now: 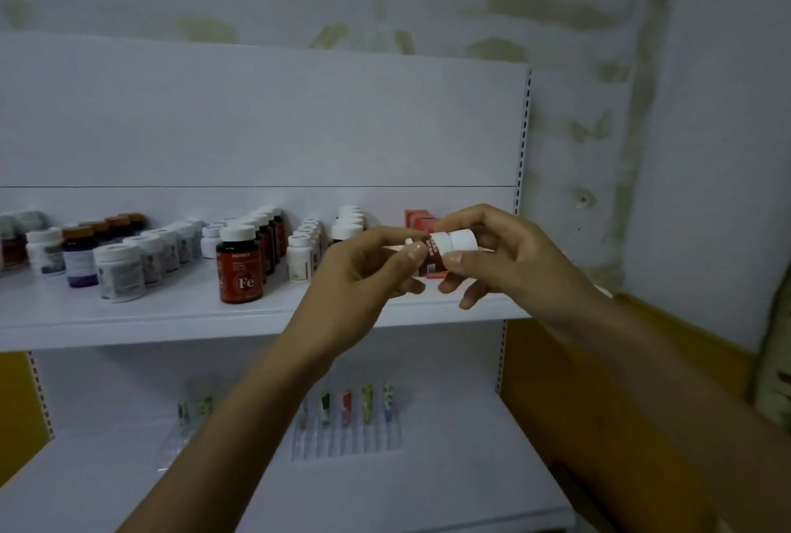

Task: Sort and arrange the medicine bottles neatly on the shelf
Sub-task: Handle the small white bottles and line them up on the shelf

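Note:
Both hands hold one small white bottle with a red label and white cap, lying sideways in front of the right part of the white shelf. My left hand pinches its labelled end, and my right hand pinches the cap end. On the shelf stand rows of bottles: a red-brown "Fe" bottle in front of a dark row, white bottles to the left, amber bottles farther left, and small white bottles to the right. A red box shows behind my hands.
Below is a lower white shelf with a clear rack holding several small coloured packets. A slotted upright marks the shelf unit's right edge. An orange panel and a stained wall lie to the right.

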Tool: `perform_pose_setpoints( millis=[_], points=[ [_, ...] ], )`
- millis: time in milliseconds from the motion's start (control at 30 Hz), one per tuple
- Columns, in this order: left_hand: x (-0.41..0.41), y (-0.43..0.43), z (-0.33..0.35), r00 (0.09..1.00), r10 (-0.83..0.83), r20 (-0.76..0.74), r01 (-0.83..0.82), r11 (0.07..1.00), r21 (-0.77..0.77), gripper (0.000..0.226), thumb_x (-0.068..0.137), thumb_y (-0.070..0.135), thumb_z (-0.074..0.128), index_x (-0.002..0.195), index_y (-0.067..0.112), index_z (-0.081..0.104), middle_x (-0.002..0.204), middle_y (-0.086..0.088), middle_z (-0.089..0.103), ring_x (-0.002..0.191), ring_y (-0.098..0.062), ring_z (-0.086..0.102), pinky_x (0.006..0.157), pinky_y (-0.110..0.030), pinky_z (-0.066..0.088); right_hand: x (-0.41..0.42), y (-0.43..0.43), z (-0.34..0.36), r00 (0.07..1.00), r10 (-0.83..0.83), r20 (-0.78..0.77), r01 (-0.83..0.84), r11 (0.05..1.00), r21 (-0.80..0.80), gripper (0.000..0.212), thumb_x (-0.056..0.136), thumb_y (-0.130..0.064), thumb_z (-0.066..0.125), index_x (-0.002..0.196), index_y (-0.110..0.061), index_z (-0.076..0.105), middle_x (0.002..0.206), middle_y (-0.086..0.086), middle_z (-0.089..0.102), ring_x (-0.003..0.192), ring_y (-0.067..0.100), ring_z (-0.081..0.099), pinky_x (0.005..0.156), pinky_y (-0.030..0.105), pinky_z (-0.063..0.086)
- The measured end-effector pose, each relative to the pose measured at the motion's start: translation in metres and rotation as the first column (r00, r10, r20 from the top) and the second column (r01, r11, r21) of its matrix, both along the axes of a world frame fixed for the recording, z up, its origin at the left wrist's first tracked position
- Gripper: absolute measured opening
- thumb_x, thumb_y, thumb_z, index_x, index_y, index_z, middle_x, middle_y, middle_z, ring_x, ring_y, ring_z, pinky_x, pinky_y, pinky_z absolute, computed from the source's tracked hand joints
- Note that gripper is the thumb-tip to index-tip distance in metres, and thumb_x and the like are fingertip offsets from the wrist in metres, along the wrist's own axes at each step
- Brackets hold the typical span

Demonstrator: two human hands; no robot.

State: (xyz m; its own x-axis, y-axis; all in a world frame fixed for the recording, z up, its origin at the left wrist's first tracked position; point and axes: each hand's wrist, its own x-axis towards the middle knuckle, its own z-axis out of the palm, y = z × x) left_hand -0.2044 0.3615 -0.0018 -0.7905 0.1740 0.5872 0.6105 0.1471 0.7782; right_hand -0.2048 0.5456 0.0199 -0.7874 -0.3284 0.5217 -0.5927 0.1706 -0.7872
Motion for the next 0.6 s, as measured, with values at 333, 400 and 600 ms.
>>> perform_pose_setpoints(
  millis=[333, 400, 600],
  points=[
    [0.031, 0.011, -0.016, 0.998, -0.044, -0.042, 0.043, 0.999, -0.014, 0.036, 0.084, 0.015, 0.068, 0.119, 0.024, 0.063, 0.109, 0.006, 0.069, 0.097, -0.01, 0.066, 0.085, -0.024, 0.054, 0.035, 0.013, -0.019, 1.0, -0.027, 0.016, 0.027, 0.999, -0.045, 0.027, 0.085, 0.001, 0.065, 0.11, -0.007, 0.059, 0.1, 0.007, 0.068, 0.08, 0.018, 0.07, 0.062, 0.027, 0.057],
    [0.034, 0.019, -0.018, 0.998, -0.059, 0.013, 0.059, 0.998, 0.013, 0.041, 0.08, 0.024, 0.069, 0.119, 0.028, 0.06, 0.109, 0.005, 0.068, 0.097, -0.009, 0.066, 0.083, -0.024, 0.055, 0.042, 0.02, -0.023, 0.998, -0.06, -0.01, 0.059, 0.995, -0.077, 0.026, 0.084, 0.002, 0.067, 0.107, -0.01, 0.061, 0.101, 0.007, 0.068, 0.085, 0.021, 0.07, 0.064, 0.029, 0.058],
    [0.039, 0.061, -0.026, 0.966, -0.252, 0.064, 0.246, 0.965, 0.089, 0.034, 0.078, 0.018, 0.066, 0.112, 0.015, 0.063, 0.103, -0.005, 0.071, 0.091, -0.019, 0.069, 0.079, -0.027, 0.056, 0.071, 0.062, -0.033, 0.988, -0.149, 0.037, 0.153, 0.979, -0.136, 0.025, 0.081, 0.001, 0.069, 0.101, -0.014, 0.064, 0.103, 0.006, 0.068, 0.09, 0.027, 0.069, 0.07, 0.036, 0.06]
  ],
)
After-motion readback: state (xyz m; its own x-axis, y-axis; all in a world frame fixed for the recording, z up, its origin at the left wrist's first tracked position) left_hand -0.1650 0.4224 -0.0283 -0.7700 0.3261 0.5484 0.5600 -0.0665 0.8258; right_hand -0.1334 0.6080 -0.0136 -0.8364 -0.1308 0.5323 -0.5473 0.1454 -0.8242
